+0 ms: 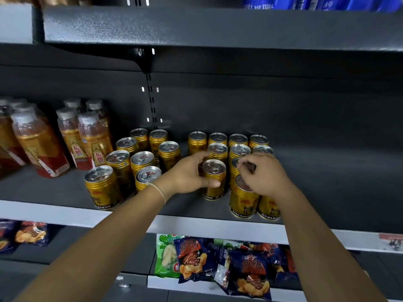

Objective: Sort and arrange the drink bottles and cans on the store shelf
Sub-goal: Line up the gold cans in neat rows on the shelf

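Both bare forearms extend forward, converging toward centre. Left hand (192, 173): fingers and thumb curled round a can (214, 178), thumb near side; thin band on the wrist. Right hand (265, 176): knuckles up, fingers curled down, fingertips pinching at can tops.

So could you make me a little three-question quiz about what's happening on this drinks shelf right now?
1. True or false: the left hand grips a gold can.
2. Which stand left of the cans? A) amber drink bottles B) milk cartons C) glass jars
3. Fill in: on the shelf below lie bags of ____.

Key: 1 true, fingers and thumb curl round it. 2 A. 3 snacks. Extra note: the right hand rests over the tops of the front-right cans, and its fingers hide whether it grips one.
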Tool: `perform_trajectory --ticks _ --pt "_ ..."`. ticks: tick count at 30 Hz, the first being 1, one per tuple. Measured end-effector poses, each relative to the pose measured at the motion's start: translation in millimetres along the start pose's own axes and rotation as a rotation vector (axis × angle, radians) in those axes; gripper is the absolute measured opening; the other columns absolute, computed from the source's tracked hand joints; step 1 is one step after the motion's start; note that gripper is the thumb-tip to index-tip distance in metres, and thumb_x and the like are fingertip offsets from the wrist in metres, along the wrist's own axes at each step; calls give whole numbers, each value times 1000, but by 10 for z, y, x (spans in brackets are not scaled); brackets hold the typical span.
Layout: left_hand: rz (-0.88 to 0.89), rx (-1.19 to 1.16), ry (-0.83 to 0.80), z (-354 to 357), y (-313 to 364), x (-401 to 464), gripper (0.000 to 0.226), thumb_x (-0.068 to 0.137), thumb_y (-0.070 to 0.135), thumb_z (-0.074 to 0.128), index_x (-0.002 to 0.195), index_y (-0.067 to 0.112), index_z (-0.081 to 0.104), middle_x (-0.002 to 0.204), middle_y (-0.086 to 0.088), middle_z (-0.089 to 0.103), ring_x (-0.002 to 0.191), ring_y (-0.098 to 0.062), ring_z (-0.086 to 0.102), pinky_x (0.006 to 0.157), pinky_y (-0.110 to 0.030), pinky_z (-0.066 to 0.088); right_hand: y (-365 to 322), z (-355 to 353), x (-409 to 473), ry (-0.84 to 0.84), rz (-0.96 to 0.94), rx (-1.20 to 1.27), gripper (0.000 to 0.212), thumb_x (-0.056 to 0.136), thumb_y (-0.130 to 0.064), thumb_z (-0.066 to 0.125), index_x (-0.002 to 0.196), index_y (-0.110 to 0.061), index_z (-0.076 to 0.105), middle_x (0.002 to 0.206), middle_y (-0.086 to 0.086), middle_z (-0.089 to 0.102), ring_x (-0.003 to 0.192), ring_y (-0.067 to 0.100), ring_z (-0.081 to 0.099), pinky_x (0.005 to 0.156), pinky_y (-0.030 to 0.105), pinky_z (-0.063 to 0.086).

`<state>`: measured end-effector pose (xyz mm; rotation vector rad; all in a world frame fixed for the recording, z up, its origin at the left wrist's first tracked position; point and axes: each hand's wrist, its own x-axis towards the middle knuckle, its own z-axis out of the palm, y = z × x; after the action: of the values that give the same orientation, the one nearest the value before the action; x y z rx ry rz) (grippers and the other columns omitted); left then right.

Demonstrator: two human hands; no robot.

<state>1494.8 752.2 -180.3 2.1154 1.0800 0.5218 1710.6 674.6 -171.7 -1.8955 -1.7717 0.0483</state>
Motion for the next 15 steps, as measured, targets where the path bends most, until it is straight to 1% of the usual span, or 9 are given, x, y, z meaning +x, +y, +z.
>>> perform_trajectory --ticks 2,3,4,6,8,10,11,13,15 --pt "-40 -23 -56 65 -80 -37 102 75 22 83 153 32 18 151 9 39 136 -13 40 108 -31 37 4 5 7 1 1 1 25 95 -36 57 113 -28 72 117 -4 67 106 18 57 90 40 53" --pt "-50 -41 -51 115 -103 -47 102 76 18 82 153 32 17 152 8 39 136 -15 39 111 -35 37 6 10 8 0 -1 -2 26 95 -36 57 114 -28 71 117 -4 67 106 18 57 90 41 52" --pt "-51 -58 -28 168 -118 -48 98 77 16 82 152 30 21 150 7 41 136 -16 41 112 -40 38 8 13 9 -1 -4 -6 26 95 -36 57 115 -27 71 118 -4 67 107 19 56 91 41 52" --pt "-41 -94 49 274 -138 -34 86 76 18 83 147 27 35 143 6 50 132 -17 47 111 -44 40 14 14 12 -2 -7 -11 28 95 -37 56 116 -27 71 119 -3 66 110 20 55 93 42 51" --pt "-44 -111 140 373 -144 -12 78 74 23 85 139 27 43 137 6 55 128 -16 51 109 -39 42 19 10 13 -5 -5 -12 29 95 -38 55 117 -27 70 121 -3 66 113 22 54 95 44 50" --pt "-56 -124 230 458 -147 4 77 70 27 87 134 28 45 132 7 58 123 -14 53 100 -29 44 18 9 11 -2 -3 -9 29 95 -39 55 117 -27 70 122 -3 66 115 22 54 97 44 49" --pt "-61 -122 274 496 -138 9 77 69 29 88 133 28 46 131 7 58 121 -14 54 96 -26 43 19 9 13 0 -2 -9 29 95 -39 55 117 -27 70 121 -3 65 115 22 54 97 44 49" --pt "-69 -82 353 564 -123 17 76 68 33 88 131 26 47 129 6 59 120 -14 55 96 -27 45 17 22 5 4 2 -10 29 95 -39 56 116 -28 70 120 -3 65 114 22 53 96 43 49" --pt "-78 -31 431 636 -121 36 75 67 36 87 130 23 48 128 3 59 120 -16 54 100 -32 48 24 31 8 9 0 -11 28 94 -40 56 116 -28 70 118 -4 66 113 21 54 94 42 49"
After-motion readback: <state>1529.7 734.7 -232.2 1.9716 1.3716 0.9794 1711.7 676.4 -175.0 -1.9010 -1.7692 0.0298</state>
